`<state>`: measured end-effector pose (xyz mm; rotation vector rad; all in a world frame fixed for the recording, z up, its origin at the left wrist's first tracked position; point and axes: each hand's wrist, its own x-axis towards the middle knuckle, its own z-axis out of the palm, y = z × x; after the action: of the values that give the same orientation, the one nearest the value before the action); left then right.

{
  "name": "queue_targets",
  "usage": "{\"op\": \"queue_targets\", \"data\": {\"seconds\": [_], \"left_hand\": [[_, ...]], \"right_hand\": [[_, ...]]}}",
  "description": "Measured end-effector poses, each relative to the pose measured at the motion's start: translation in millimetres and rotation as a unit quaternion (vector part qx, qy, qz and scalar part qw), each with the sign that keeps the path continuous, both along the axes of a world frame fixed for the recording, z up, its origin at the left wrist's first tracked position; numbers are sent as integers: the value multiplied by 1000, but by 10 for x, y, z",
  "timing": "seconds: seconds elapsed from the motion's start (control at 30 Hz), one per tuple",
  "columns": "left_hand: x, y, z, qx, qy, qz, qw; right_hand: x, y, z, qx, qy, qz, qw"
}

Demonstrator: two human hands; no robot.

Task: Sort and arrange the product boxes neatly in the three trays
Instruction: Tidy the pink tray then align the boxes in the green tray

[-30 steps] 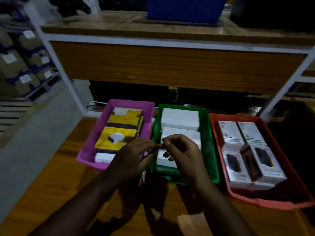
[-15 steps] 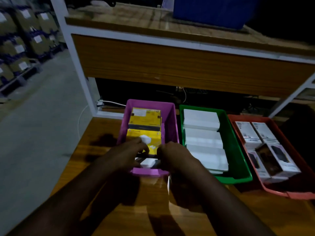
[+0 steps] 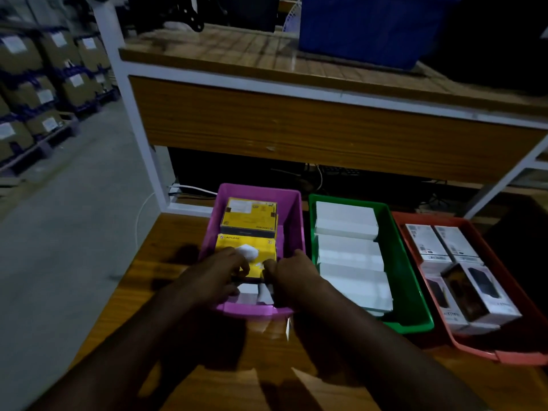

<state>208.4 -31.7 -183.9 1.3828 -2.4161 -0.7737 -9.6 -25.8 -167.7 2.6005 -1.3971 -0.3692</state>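
Three trays stand side by side on the wooden table. The pink tray (image 3: 292, 215) holds two yellow boxes, the far one (image 3: 250, 216) and the near one (image 3: 247, 247), plus a white box (image 3: 252, 292) at its near end. Both hands reach into this tray's near end. My left hand (image 3: 213, 277) rests on the near yellow box's left front. My right hand (image 3: 289, 272) is at that box's right front corner. Their fingers curl around the box's near edge. The green tray (image 3: 412, 280) holds three white boxes (image 3: 350, 253). The red tray (image 3: 504, 274) holds several white-and-black boxes (image 3: 462, 274).
A wooden shelf (image 3: 296, 120) on a white frame overhangs the back of the table, with a blue crate (image 3: 370, 28) on top. Cables lie in the dark gap below it. Stacked cartons (image 3: 38, 84) line the floor far left. The table's left edge (image 3: 130, 277) is close to the pink tray.
My hands moved from over the green tray to the pink tray's near end and settled on the near yellow box. The view shifted left, then closer.
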Motion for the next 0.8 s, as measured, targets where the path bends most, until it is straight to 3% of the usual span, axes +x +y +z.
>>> {"op": "queue_targets", "data": {"seconds": [0.1, 0.23, 0.4, 0.57, 0.67, 0.8], "left_hand": [[-25, 23, 89, 16, -12, 2, 1000], [-83, 61, 197, 26, -1, 14, 1000], [-124, 64, 221, -7, -16, 35, 999], [-233, 96, 312, 30, 132, 80, 988], [-512, 149, 454, 31, 189, 54, 980], [-990, 25, 521, -22, 143, -26, 989]], "right_hand": [[-65, -55, -32, 8, -47, 16, 999], [-225, 11, 52, 60, -229, 36, 971], [-408, 192, 375, 155, -460, -47, 873], [-807, 349, 292, 160, -660, -146, 720], [-1102, 423, 238, 132, -716, -219, 649], [-1484, 532, 263, 80, -736, -277, 612]]}}
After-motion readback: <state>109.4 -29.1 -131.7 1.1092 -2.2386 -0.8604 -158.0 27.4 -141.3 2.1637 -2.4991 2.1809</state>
